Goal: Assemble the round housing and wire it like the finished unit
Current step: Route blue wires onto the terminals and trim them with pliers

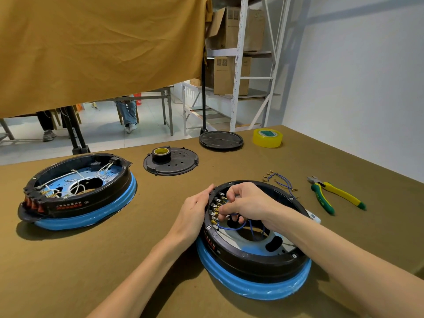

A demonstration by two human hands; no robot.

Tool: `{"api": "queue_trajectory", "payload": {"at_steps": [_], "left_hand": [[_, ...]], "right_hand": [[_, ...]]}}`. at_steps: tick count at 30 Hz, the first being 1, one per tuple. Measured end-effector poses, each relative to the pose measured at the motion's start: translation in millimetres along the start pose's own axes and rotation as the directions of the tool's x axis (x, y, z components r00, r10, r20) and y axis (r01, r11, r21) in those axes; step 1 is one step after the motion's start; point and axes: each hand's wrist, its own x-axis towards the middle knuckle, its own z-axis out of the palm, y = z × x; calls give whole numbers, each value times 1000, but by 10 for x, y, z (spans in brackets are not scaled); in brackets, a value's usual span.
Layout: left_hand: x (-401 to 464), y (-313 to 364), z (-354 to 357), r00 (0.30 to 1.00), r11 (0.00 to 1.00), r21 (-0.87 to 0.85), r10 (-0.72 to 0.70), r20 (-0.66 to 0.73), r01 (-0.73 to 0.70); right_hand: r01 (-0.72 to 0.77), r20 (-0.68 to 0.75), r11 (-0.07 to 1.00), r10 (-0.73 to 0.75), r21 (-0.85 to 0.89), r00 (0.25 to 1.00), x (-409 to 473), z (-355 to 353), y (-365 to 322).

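Observation:
The round black housing (250, 253) on a blue-wrapped base lies in front of me, open side up. My left hand (195, 210) rests flat against its outer left wall beside the row of brass terminals (216, 206). My right hand (243, 200) reaches inside with curled fingers and pinches a blue wire (231, 227) at those terminals. More blue wires loop across the silver plate inside. The finished unit (78, 191) with white wiring sits at the left. Loose blue wires with brass lugs (278, 180) lie beyond the housing.
Yellow-green pliers (335, 196) lie at the right. A black perforated cover (171, 162) carries a roll of black tape (161, 154). Another black disc (221, 139) and a yellow tape roll (267, 138) sit at the far edge. A mustard cloth hangs behind.

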Motion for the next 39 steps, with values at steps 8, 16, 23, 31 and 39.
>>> {"api": "queue_trajectory", "payload": {"at_steps": [8,16,23,31,39], "left_hand": [[-85,-52,10,999,999,14,47,26,-47],[-83,-119,36,986,990,11,143,-88,-142],[-62,-154,33,985,989,2,148,-83,-148],[-81,-141,27,990,990,44,138,-39,-137],[-101,-111,30,992,990,62,127,-12,-126]], "right_hand": [[9,1,1000,-9,-22,1000,67,6,8],[164,-106,914,-218,-372,970,-103,33,89],[198,-147,748,-368,-634,918,-122,113,52],[266,-121,793,-390,-548,913,-84,140,67],[285,-103,798,-395,-531,913,-82,137,91]]}}
